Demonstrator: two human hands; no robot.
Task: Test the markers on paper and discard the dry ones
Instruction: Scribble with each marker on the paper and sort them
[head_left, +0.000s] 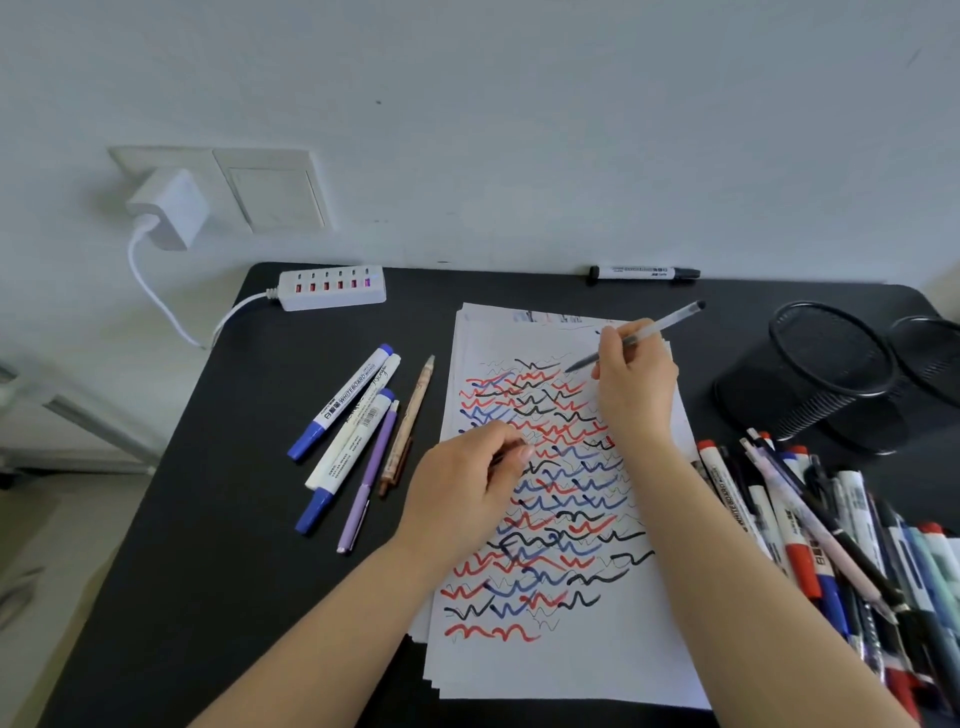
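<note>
clear pen (644, 333) tilted, tip on scribbled paper (561, 660), marker pile (831, 525) right

Both forearms reach in from the bottom of the frame toward its centre, bare to the wrists. The right hand (635, 387) sits upper right of centre, fingers curled in a writing grip, knuckles up. The left hand (470, 480) lies lower, near centre, palm down, fingers curled round something small and dark.
</note>
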